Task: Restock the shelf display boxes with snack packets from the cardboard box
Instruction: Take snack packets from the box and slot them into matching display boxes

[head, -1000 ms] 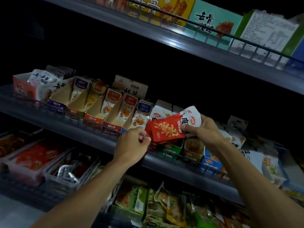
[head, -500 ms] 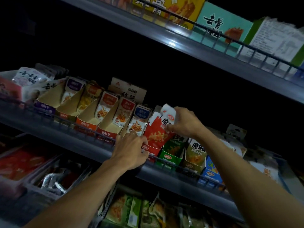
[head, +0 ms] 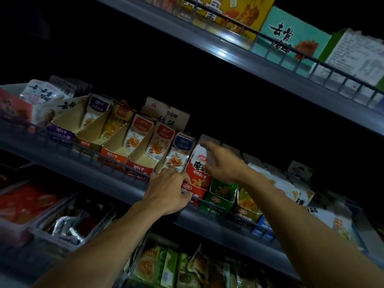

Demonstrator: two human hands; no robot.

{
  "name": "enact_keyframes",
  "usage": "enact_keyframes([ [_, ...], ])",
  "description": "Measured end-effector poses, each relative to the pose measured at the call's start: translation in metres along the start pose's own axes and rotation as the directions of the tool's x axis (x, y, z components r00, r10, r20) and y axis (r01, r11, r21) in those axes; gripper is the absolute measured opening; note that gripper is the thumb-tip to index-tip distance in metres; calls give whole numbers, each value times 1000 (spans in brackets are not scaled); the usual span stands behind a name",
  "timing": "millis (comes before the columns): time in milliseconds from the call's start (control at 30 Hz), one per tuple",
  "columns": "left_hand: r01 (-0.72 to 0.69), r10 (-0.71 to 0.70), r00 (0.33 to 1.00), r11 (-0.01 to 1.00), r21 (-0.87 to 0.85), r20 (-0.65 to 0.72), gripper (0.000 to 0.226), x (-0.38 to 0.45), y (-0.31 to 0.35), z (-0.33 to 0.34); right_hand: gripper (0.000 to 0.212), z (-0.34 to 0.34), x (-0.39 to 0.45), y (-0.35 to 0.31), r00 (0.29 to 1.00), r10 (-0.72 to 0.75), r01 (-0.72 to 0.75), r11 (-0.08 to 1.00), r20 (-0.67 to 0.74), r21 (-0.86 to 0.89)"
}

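Red packets (head: 198, 169), pinched by the right hand (head: 223, 163), are best seated squarely while the red display box (head: 194, 191) is gripped by the left hand (head: 170, 190) (front edge).

The snack packets (head: 198, 165) look like glossy plastic film. The display boxes (head: 143, 161) are matt cardboard (plain brown on the inside). The shelf (head: 97, 177) is smooth grey metal with a thin wire rail (head: 68, 142).
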State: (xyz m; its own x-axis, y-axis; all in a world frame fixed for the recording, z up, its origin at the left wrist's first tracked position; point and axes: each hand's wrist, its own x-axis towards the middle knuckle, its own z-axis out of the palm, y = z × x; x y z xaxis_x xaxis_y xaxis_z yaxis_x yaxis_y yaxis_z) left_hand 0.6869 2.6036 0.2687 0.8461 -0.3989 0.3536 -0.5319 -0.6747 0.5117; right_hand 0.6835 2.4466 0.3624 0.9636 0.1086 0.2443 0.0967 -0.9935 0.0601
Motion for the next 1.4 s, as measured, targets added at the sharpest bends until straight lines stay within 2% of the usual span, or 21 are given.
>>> enact_keyframes([
  [100,-14,12,999,999,-29,-52,38,1,0,-5,64,-5,1,-3,998,22,-18,998,-53,63],
  [200,-28,22,994,998,-53,-110,29,-4,-3,-17,58,-15,0,-6,987,22,-23,1000,-161,-1],
  [367,-35,30,998,996,-83,-54,14,-31,-14,-42,47,-31,-13,-36,962,-37,30,999,-271,-27],
  [533,45,-42,996,999,-28,77,15,-81,-39,-67,33,-27,-37,-91,982,-104,117,990,-156,75],
  [667,126,-127,981,992,19,148,17,-137,-67,-89,28,-8,-53,-144,982,-176,181,979,-60,91],
  [900,257,-267,960,960,110,87,13,-247,-113,-120,25,24,-68,-242,911,-413,401,884,0,240],
  [1100,460,-469,883,873,161,23,18,-342,-158,-119,23,62,-69,-331,827,-561,513,782,43,354],
  [1200,581,-580,814,808,95,-41,10,-388,-180,-111,21,89,-69,-373,784,-615,541,742,81,396],
  [1267,623,-619,780,781,27,-88,14,-413,-197,-106,23,111,-69,-401,755,-647,555,717,107,422],
  [1400,754,-747,645,656,-29,-159,17,-453,-240,-90,30,163,-78,-453,699,-694,556,679,171,480],
])
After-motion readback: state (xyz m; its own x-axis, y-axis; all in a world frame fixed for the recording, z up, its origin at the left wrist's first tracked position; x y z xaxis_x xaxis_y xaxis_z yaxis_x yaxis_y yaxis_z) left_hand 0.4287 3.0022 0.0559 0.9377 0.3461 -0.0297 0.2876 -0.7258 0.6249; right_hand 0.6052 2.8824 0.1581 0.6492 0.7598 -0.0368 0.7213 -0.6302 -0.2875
